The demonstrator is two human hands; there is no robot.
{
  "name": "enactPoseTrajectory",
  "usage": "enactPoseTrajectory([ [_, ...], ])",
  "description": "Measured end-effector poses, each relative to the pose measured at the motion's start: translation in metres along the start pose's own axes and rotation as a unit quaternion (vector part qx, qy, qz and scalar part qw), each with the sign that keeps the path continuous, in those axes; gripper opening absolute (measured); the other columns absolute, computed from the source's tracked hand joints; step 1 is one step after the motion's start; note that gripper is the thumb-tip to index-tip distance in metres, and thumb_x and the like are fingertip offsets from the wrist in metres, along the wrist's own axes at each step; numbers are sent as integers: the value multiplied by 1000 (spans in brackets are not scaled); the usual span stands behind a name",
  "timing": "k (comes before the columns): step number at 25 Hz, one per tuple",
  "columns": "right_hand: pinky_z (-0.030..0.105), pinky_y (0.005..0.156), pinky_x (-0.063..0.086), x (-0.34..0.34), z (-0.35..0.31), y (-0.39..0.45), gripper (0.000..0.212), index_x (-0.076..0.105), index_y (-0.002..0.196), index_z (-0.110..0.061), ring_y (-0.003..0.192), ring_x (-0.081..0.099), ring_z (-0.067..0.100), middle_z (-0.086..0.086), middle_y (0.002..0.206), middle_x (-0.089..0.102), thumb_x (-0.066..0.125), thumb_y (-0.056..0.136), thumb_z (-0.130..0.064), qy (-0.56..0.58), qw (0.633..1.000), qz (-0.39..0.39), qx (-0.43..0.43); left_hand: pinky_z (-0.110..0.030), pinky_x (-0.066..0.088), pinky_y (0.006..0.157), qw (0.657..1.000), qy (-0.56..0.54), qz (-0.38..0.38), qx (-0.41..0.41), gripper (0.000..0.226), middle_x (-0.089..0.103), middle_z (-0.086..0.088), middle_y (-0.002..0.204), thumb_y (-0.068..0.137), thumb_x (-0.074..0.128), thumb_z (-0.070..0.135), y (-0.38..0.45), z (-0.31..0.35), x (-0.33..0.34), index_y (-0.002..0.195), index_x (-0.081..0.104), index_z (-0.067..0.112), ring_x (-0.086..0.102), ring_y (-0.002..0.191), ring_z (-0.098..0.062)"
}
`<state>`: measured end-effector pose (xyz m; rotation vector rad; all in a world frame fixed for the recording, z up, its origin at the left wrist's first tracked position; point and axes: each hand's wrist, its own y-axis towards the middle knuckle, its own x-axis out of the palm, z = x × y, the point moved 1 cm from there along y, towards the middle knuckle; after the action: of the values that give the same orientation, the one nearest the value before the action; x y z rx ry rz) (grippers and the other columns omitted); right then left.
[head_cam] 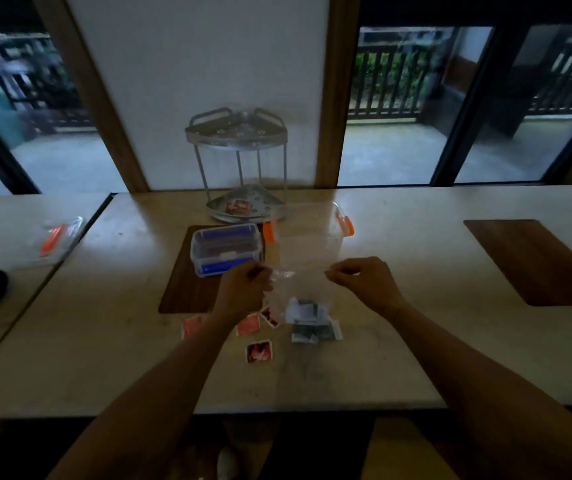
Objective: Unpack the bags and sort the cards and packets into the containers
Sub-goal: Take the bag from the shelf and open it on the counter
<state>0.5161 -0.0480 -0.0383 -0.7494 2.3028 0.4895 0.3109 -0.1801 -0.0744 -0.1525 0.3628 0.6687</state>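
My left hand [244,289] and my right hand [364,280] each pinch one side of a clear plastic bag [298,289] held just above the table. Several grey and white packets [314,322] lie in a heap below the bag. Red cards [259,351] are scattered on the table around my left wrist, one of them partly hidden by the arm. Behind my left hand stands a clear lidded box with blue clips [225,249]. A larger clear container with orange clips [341,225] stands behind the bag.
A two-tier metal corner rack [243,168] stands at the back with a red card on its lower shelf. Both boxes rest on a brown placemat [180,292]; another placemat [534,261] lies right. A clear lid with an orange clip [59,240] lies on the left table.
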Motion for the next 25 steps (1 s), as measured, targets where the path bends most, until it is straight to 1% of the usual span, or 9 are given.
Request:
enactPoseTrajectory([
  [3, 19, 75, 53, 18, 20, -28, 18, 78, 96, -18, 74, 66, 6, 1, 92, 77, 73, 83, -29, 6, 999, -21, 24, -25, 58, 68, 998, 63, -12, 5, 13, 71, 0, 80, 94, 57, 19, -32, -11, 10, 94, 68, 12, 68, 71, -10],
  [10, 27, 73, 54, 48, 39, -67, 7, 79, 84, -17, 73, 69, 10, -1, 81, 76, 76, 80, -22, 27, 997, -20, 72, -17, 50, 66, 995, 93, -36, -19, 10, 68, 3, 85, 94, 56, 18, -67, -40, 18, 95, 66, 14, 64, 76, -6],
  [14, 34, 75, 56, 56, 38, -81, 8, 77, 81, -20, 72, 68, 11, -2, 79, 75, 74, 81, -27, -20, 996, -45, 76, -21, 49, 67, 994, 93, -47, -32, 15, 68, 1, 85, 95, 55, 19, -69, -53, 21, 99, 68, 12, 63, 76, -10],
  [17, 29, 67, 52, 58, 29, -90, 12, 74, 82, -24, 71, 64, 11, -4, 80, 72, 68, 85, -34, -80, 993, -78, 48, -22, 49, 66, 993, 97, -65, -26, 15, 67, 0, 89, 95, 54, 21, -65, -52, 25, 100, 66, 13, 64, 78, -15],
  [19, 26, 62, 48, 60, 25, -93, 16, 72, 82, -23, 67, 61, 11, -3, 78, 69, 64, 88, -35, -119, 991, -59, 30, -25, 49, 69, 994, 89, -57, -30, 19, 62, 1, 99, 94, 56, 27, -63, -46, 30, 109, 60, 15, 61, 87, -17],
  [21, 30, 59, 49, 61, 24, -97, 19, 70, 80, -20, 65, 61, 15, 0, 76, 68, 61, 89, -34, -142, 989, -26, 29, -28, 48, 73, 995, 93, -8, -48, 33, 55, 2, 108, 91, 60, 36, -65, -39, 34, 117, 51, 18, 57, 93, -15],
  [22, 33, 57, 49, 62, 24, -100, 20, 69, 80, -18, 64, 61, 17, 3, 76, 68, 59, 90, -32, -158, 987, -16, 26, -30, 49, 72, 994, 91, 3, -67, 35, 56, 0, 107, 89, 62, 39, -69, -35, 36, 113, 49, 18, 58, 90, -16],
  [23, 34, 55, 48, 65, 22, -103, 20, 68, 80, -17, 63, 61, 19, 4, 75, 67, 57, 90, -31, -173, 985, -9, 18, -33, 52, 69, 992, 82, -12, -91, 32, 60, -4, 101, 89, 60, 43, -74, -29, 39, 105, 50, 17, 61, 83, -18],
  [25, 33, 53, 46, 71, 18, -109, 17, 68, 82, -20, 63, 61, 19, 3, 76, 68, 56, 90, -29, -192, 981, -1, -14, -33, 55, 60, 979, 43, -107, -168, 40, 65, -9, 89, 90, 53, 54, -83, -19, 44, 96, 57, 14, 64, 73, -21],
])
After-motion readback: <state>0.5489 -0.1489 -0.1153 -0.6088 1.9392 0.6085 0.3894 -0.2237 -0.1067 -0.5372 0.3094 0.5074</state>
